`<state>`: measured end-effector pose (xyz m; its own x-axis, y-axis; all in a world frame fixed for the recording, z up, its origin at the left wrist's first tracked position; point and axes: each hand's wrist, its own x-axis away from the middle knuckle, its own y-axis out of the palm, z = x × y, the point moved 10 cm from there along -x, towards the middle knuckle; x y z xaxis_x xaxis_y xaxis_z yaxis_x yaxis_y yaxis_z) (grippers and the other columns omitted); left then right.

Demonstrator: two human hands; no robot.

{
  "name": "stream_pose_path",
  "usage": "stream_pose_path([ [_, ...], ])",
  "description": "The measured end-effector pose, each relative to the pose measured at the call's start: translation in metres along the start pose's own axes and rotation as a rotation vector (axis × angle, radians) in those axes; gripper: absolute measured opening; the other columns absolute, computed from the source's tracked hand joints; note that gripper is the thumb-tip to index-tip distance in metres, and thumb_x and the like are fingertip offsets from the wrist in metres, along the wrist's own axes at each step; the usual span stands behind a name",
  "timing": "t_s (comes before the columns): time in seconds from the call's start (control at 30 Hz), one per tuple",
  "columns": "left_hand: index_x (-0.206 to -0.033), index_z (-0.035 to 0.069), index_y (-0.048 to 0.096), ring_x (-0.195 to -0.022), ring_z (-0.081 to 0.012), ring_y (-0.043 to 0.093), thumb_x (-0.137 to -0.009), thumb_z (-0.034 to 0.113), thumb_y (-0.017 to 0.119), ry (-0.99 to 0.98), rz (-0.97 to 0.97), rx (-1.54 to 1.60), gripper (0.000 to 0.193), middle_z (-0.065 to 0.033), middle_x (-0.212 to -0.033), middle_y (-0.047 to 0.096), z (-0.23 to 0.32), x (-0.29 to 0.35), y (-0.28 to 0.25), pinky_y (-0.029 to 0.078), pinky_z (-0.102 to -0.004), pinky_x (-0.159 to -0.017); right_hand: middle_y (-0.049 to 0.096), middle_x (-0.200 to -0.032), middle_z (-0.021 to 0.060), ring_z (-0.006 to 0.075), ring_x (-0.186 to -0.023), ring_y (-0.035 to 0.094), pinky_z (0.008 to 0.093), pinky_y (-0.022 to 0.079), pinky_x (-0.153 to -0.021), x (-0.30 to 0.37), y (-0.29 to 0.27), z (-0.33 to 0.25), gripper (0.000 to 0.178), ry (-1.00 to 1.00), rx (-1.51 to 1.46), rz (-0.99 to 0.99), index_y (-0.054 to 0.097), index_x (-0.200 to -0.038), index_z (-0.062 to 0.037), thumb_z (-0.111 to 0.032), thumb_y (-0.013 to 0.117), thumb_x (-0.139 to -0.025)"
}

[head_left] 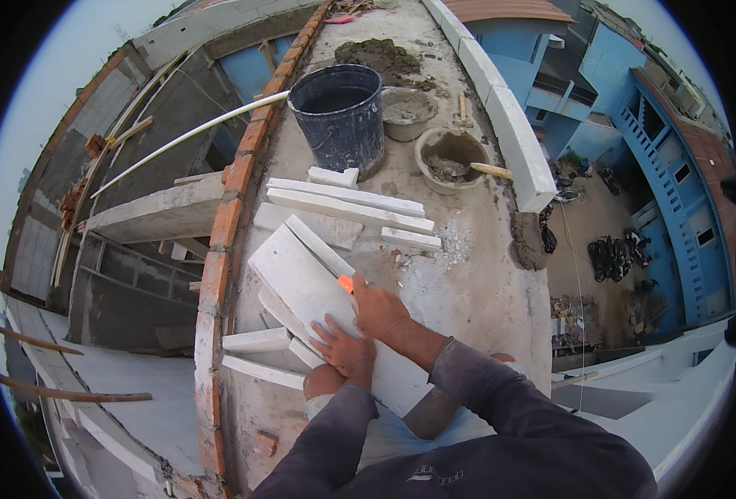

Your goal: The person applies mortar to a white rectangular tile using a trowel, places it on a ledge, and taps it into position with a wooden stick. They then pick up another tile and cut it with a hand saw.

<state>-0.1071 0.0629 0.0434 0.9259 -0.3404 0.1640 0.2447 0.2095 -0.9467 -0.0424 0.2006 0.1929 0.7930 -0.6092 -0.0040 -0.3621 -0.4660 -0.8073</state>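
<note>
A long, pale lightweight block lies at a slant in front of me, its near end by my legs. My left hand rests on it with the fingers spread. Closed around a tool with an orange handle, my right hand is at the block's right edge. My fist hides most of the tool, so its kind cannot be made out. A narrow white strip runs along that same edge, beyond my right hand. Cut block pieces lie to the left of my left hand.
Long white strips lie beyond the block, near a dark bucket. Mortar basins and a mortar heap are farther off. A brick edge borders the left drop; white blocks line part of the right one.
</note>
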Motion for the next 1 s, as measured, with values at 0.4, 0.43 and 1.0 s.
stream_pose_path([
  [0.4, -0.167, 0.019, 0.03, -0.16, -0.0466, 0.011, -0.102, 0.056, 0.054, -0.058, 0.034, -0.032, 0.079, -0.0139, -0.177, 0.012, -0.001, -0.003, 0.003, 0.023, -0.0584, -0.127, 0.071, -0.088, 0.0286, 0.0482, -0.08, 0.072, 0.0572, 0.058, -0.07, 0.112, -0.029, 0.038, 0.036, 0.235, 0.065, -0.167, 0.05, -0.123, 0.0003, -0.026, 0.065, -0.103],
  [0.43, -0.167, 0.019, 0.031, -0.16, -0.047, 0.011, -0.101, 0.056, 0.055, -0.049, 0.013, 0.016, 0.079, -0.0141, -0.177, 0.012, 0.002, -0.001, 0.002, 0.023, -0.0588, -0.127, 0.07, -0.086, 0.0302, 0.0499, -0.08, 0.072, 0.0588, 0.057, -0.071, 0.064, -0.015, 0.027, 0.034, 0.174, 0.046, -0.12, 0.048, -0.12, 0.0001, -0.026, 0.063, -0.104],
  [1.0, -0.168, 0.018, 0.029, -0.159, -0.0484, 0.012, -0.102, 0.055, 0.054, -0.012, -0.046, -0.021, 0.079, -0.0154, -0.177, 0.011, 0.003, 0.005, -0.007, 0.024, -0.0578, -0.127, 0.072, -0.094, 0.0276, 0.0466, -0.083, 0.074, 0.0555, 0.061, -0.071, -0.003, 0.021, 0.014, 0.033, 0.057, 0.065, -0.015, 0.046, -0.126, 0.0001, -0.019, 0.06, -0.103],
])
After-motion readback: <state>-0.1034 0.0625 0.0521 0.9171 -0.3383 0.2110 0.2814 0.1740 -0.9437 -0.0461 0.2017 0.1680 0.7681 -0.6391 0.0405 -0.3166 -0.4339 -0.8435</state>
